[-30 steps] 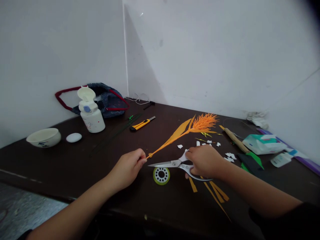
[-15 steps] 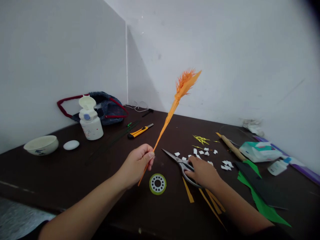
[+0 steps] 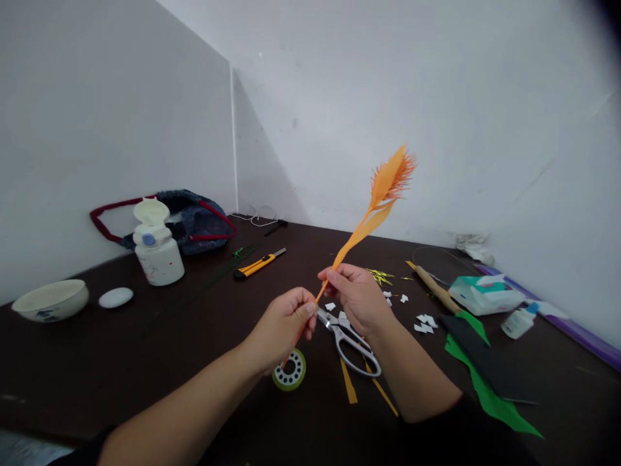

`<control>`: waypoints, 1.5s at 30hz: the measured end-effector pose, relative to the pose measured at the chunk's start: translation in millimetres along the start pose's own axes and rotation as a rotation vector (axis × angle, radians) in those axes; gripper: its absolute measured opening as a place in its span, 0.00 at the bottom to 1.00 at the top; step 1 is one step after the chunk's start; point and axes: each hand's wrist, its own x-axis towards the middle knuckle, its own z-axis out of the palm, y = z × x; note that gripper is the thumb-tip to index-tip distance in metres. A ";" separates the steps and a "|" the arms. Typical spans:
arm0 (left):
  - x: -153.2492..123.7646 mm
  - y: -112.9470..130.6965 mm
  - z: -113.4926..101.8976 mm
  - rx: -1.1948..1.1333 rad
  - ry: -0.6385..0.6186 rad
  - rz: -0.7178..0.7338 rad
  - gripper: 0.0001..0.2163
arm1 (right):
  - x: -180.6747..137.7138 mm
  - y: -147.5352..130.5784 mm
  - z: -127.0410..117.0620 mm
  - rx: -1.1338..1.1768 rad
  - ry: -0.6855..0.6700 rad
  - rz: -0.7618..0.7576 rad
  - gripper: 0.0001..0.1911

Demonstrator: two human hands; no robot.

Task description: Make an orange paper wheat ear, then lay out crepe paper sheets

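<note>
An orange paper flower [image 3: 387,178] with a fringed head and a leaf-like strip on its stem slants up to the right above the table. My left hand [image 3: 286,321] pinches the lower stem. Higher on the stem, my right hand [image 3: 359,299] grips it with thumb and fingers. Under my right hand lie scissors [image 3: 356,353], their blades partly hidden behind my left hand. A roll of yellow-green tape [image 3: 290,370] lies below my left hand, with the stem's lower end over it. Orange paper strips [image 3: 348,383] lie near the scissors' handles.
At left are a bowl [image 3: 51,301], a white oval object [image 3: 116,298], an open-lidded bottle [image 3: 159,252] and a dark bag [image 3: 206,226]. A box cutter [image 3: 261,264] lies mid-table. Green paper [image 3: 490,388], a glue bottle [image 3: 519,321] and white paper bits [image 3: 425,322] are at right.
My right hand has left the scissors and taken hold of the flower's stem. The flower has turned, showing its separate leaf strip. The view has shifted slightly right.
</note>
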 end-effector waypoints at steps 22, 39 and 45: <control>6.0 -13.8 2.9 0.001 -0.024 -0.059 0.07 | 4.4 4.7 -3.4 -0.189 0.066 -0.046 0.08; 10.7 -38.4 -0.6 0.532 0.158 0.248 0.07 | 0.6 9.7 1.8 -0.320 0.121 -0.007 0.13; 9.5 -44.3 0.4 0.681 0.194 0.355 0.09 | -1.8 14.2 2.7 -0.385 0.198 -0.025 0.16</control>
